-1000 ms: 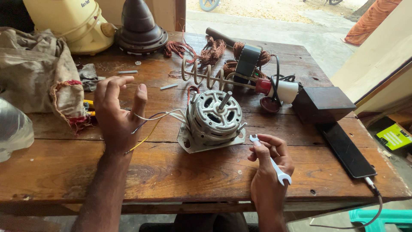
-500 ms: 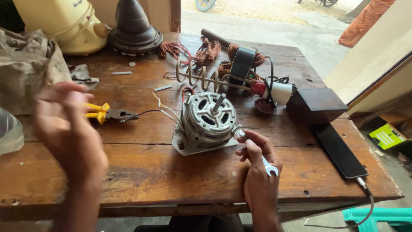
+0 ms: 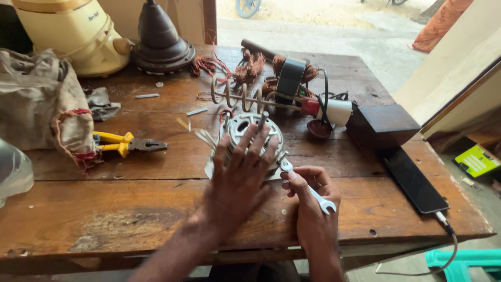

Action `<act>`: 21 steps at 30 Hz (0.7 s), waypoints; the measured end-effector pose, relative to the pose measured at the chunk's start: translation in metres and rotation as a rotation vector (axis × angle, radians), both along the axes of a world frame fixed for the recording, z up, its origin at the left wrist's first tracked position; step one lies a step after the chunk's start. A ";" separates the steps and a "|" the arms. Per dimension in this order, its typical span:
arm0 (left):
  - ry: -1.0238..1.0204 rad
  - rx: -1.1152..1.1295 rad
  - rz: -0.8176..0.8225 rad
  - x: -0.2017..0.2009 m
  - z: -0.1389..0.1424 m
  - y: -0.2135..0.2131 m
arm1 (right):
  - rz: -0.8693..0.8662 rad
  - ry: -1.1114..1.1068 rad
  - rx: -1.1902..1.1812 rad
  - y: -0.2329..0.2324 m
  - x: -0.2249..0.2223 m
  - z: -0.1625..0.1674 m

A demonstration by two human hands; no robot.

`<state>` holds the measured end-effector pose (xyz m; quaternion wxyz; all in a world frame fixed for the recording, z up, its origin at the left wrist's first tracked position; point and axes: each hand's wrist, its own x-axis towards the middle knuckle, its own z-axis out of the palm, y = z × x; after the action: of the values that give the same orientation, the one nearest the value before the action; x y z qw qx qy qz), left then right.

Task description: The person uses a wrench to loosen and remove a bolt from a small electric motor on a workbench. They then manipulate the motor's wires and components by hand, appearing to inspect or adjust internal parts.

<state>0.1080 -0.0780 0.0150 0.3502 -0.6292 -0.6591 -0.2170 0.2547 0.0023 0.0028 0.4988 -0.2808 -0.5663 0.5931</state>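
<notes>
Motor (image 3: 241, 129) on wooden surface (image 3: 130, 209), left hand (image 3: 237, 175) spread flat over it, right hand (image 3: 313, 209) gripping small spanner (image 3: 308, 187) at its edge.

My left hand (image 3: 241, 175) is motion-blurred and covers the near half of the motor (image 3: 255, 137), so I cannot tell how its fingers bear on the housing. The wrench (image 3: 308, 187) passes through my right hand (image 3: 312, 209), its middle hidden. At upper left the cream appliance (image 3: 73, 32) is cut by the frame edge, as is the clear plastic thing (image 3: 13, 169) at far left.
</notes>
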 end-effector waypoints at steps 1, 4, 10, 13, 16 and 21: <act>0.059 0.007 0.022 -0.006 -0.001 0.001 | 0.024 -0.009 0.005 0.000 0.001 0.000; 0.064 0.034 -0.079 -0.027 -0.002 0.003 | 0.075 -0.098 -0.103 -0.002 0.005 0.001; -0.036 0.057 -0.192 -0.039 -0.003 0.007 | 0.189 -0.052 -0.022 -0.002 0.001 0.004; -0.052 0.072 -0.211 -0.037 -0.006 0.008 | 0.222 -0.079 -0.069 -0.001 0.003 0.004; -0.010 0.074 -0.162 -0.034 -0.009 0.005 | 0.255 -0.039 -0.155 0.003 0.005 0.002; 0.089 0.091 -0.131 -0.032 -0.009 0.006 | 0.276 0.200 -0.250 0.020 0.003 -0.006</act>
<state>0.0757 -0.0723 0.0063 0.3924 -0.6633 -0.5898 -0.2412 0.2579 0.0222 -0.0035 0.4280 -0.2000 -0.4690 0.7462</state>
